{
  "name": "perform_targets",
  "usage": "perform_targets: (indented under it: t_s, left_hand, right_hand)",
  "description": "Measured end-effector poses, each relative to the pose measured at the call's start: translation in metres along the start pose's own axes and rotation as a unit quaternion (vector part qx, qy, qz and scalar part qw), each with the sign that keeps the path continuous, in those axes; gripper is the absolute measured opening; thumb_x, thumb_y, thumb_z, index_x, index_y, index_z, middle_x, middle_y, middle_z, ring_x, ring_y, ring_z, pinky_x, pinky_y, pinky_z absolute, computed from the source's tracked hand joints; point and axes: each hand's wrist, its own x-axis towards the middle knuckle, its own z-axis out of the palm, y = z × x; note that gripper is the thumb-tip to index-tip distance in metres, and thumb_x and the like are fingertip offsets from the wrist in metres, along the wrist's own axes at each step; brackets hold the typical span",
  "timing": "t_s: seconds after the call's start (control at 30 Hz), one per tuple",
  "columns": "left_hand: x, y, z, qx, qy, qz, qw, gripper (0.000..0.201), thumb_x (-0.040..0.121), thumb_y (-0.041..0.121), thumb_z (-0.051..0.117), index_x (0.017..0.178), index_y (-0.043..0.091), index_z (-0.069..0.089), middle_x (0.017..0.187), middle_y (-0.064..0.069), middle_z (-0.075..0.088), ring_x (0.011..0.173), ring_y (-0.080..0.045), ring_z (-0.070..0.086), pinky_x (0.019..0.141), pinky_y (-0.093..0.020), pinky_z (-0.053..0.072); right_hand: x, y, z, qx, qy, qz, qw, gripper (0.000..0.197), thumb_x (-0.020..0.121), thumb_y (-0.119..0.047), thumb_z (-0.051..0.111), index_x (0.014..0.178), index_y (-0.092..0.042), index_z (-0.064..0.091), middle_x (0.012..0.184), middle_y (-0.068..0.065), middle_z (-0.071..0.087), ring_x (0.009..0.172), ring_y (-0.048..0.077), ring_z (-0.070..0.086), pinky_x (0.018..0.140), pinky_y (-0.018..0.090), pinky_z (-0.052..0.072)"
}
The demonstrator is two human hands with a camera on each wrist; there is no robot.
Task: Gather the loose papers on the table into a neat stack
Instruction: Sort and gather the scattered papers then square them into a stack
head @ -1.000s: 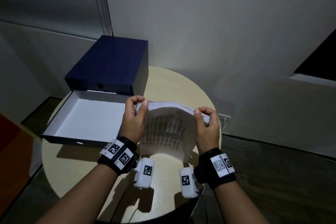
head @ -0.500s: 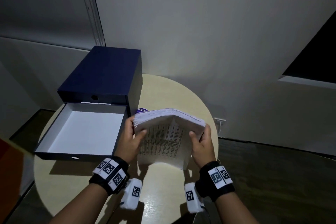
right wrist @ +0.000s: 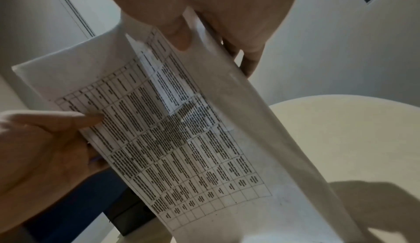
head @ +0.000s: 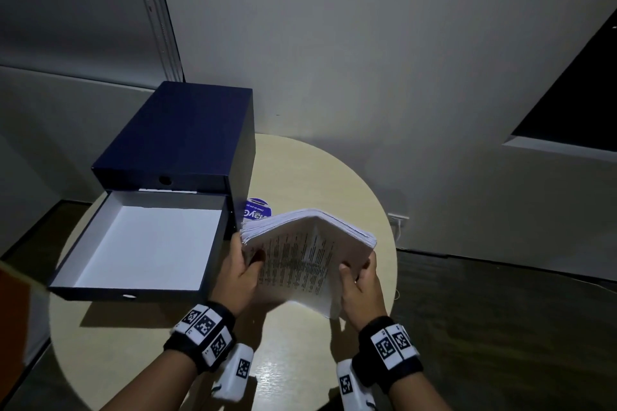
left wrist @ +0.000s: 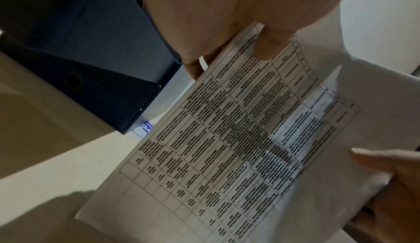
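A thick stack of printed papers (head: pixel 300 257) stands tilted on its lower edge above the round table (head: pixel 300 173). The sheet facing me carries a printed table (left wrist: pixel 238 139). My left hand (head: pixel 238 269) grips the stack's left edge, thumb on the printed face (left wrist: pixel 263 47). My right hand (head: pixel 359 280) grips the right edge, thumb in front and fingers behind (right wrist: pixel 181 33). The stack bends into a ridge down its middle. In the right wrist view the papers (right wrist: pixel 181 139) curve down toward the tabletop.
A dark blue box (head: pixel 180 137) sits at the table's back left, its open white-lined drawer (head: pixel 147 240) pulled toward me. A small blue and white printed item (head: pixel 257 212) lies behind the stack beside the box. Walls stand close behind; dark floor (head: pixel 500 327) lies to the right.
Both hands slid from the stack's top edge down to its sides. The stack tilted and dropped lower toward the table, and the blue item behind it came into view.
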Motion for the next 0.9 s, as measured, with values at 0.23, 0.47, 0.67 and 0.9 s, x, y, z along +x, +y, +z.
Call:
perform_targets:
  t_s: [0.23, 0.47, 0.67, 0.9]
  left_hand:
    - [0.001, -0.006, -0.002, 0.031, -0.014, -0.038, 0.999, 0.049, 0.099, 0.016, 0.052, 0.142, 0.028, 0.032, 0.131, -0.001, 0.058, 0.120, -0.020, 0.056, 0.099, -0.041, 0.048]
    - [0.002, 0.000, -0.002, 0.032, -0.025, -0.036, 0.999, 0.053, 0.097, 0.006, 0.051, 0.140, 0.029, 0.030, 0.116, 0.009, 0.058, 0.107, -0.008, 0.058, 0.090, -0.029, 0.048]
    - [0.000, -0.015, -0.003, 0.079, -0.083, -0.088, 0.990, 0.050, 0.095, 0.007, 0.056, 0.139, 0.021, 0.036, 0.124, 0.000, 0.059, 0.121, -0.021, 0.055, 0.101, -0.041, 0.047]
    - [-0.009, -0.010, -0.037, 0.103, -0.062, 0.013, 0.993, 0.039, 0.092, 0.018, 0.065, 0.127, 0.029, 0.054, 0.111, 0.009, 0.070, 0.108, -0.006, 0.065, 0.095, -0.033, 0.053]
  right_hand:
    - [0.001, 0.001, 0.002, -0.017, 0.010, 0.015, 1.000, 0.037, 0.099, -0.017, 0.052, 0.131, -0.028, 0.038, 0.102, -0.019, 0.061, 0.093, -0.002, 0.058, 0.081, 0.012, 0.048]
    - [0.001, 0.002, 0.003, -0.013, 0.031, 0.005, 0.999, 0.038, 0.098, -0.023, 0.055, 0.130, -0.031, 0.035, 0.109, -0.014, 0.063, 0.097, -0.001, 0.063, 0.081, 0.024, 0.055]
    - [-0.001, 0.002, 0.002, -0.046, 0.051, 0.031, 0.997, 0.016, 0.099, -0.024, 0.050, 0.115, -0.023, 0.047, 0.101, -0.004, 0.066, 0.099, 0.023, 0.066, 0.088, 0.042, 0.055]
    - [0.031, -0.052, -0.019, 0.086, 0.081, -0.022, 0.993, 0.041, 0.080, -0.047, 0.059, 0.115, -0.027, 0.058, 0.111, -0.001, 0.073, 0.104, 0.021, 0.069, 0.092, 0.053, 0.055]
